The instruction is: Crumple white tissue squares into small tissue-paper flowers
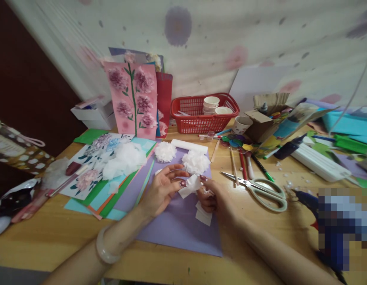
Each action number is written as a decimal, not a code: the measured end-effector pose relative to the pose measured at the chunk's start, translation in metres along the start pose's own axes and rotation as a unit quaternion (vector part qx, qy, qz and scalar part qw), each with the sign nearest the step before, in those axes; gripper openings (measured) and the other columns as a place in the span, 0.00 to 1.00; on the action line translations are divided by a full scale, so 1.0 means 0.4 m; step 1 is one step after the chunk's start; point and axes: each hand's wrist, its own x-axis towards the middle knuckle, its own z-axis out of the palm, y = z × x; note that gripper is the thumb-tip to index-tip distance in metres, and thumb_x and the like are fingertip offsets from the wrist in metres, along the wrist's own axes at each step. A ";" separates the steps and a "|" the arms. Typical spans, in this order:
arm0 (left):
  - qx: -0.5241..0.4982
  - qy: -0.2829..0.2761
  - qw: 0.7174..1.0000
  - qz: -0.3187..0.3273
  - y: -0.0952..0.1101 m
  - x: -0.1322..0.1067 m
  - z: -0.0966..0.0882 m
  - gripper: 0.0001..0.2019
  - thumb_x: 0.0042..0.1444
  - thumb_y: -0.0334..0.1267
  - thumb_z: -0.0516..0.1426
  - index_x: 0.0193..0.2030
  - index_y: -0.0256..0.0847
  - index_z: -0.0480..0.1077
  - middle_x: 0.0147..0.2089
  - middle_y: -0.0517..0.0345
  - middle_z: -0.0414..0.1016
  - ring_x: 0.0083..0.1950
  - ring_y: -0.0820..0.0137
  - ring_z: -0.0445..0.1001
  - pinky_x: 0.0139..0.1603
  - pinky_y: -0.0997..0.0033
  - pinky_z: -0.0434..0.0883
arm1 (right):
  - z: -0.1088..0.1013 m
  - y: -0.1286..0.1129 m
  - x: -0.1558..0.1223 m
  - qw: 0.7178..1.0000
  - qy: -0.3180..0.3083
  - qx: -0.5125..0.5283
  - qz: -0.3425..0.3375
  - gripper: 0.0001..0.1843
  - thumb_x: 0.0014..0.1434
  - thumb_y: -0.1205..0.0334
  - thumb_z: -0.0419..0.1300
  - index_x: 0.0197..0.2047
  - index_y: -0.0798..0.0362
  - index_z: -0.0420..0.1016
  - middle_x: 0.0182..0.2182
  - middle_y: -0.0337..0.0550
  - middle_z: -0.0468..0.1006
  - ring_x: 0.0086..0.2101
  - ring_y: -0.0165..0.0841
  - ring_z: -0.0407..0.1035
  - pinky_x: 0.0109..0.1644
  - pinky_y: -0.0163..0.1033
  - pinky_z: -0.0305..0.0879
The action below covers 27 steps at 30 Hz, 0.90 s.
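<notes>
A small piece of thin white paper (190,187) is stretched between my two hands. My left hand (162,192) pinches its left edge near the thumb, the other fingers loosely curved. My right hand (213,196) grips the opposite edge between thumb and index finger, with its other fingers curled in. Below those fingers another white paper piece (203,214) hangs over the purple sheet (183,233); whether it is held or lying there I cannot tell. Just beyond my hands lie two fluffy white paper flowers, one right (196,161) and one left (165,152).
Scissors (266,194) and brushes lie right of the sheet, with a dark blue glue gun (308,202) farther right. Coloured sheets and a white tissue heap (124,160) are at left. Behind stand a red basket (198,122) with paper cups and a pink flower picture (131,99).
</notes>
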 end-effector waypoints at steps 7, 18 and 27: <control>0.278 0.063 0.924 0.254 -0.011 -0.009 -0.015 0.09 0.51 0.26 0.60 0.38 0.41 0.72 0.41 0.57 0.75 0.45 0.70 0.73 0.49 0.70 0.69 | 0.000 0.010 0.004 0.983 0.062 -0.140 -0.102 0.18 0.51 0.49 0.64 0.26 0.53 0.66 0.12 0.26 0.53 0.14 0.21 0.43 0.17 0.30 0.36; 0.475 0.005 0.835 0.278 -0.009 -0.040 0.024 0.12 0.53 0.29 0.59 0.45 0.38 0.74 0.43 0.52 0.81 0.44 0.68 0.79 0.47 0.70 0.74 | 0.007 0.006 -0.018 0.982 0.047 -0.145 -0.110 0.22 0.61 0.47 0.52 0.30 0.56 0.73 0.14 0.29 0.50 0.16 0.23 0.42 0.19 0.32 0.38; 0.301 0.065 0.940 0.147 -0.008 -0.028 0.031 0.01 0.49 0.33 0.62 0.30 0.38 0.76 0.32 0.54 0.79 0.35 0.66 0.77 0.38 0.69 0.74 | 0.022 -0.002 -0.030 0.979 0.049 -0.163 -0.108 0.19 0.60 0.48 0.54 0.30 0.55 0.73 0.16 0.30 0.50 0.18 0.24 0.43 0.20 0.32 0.40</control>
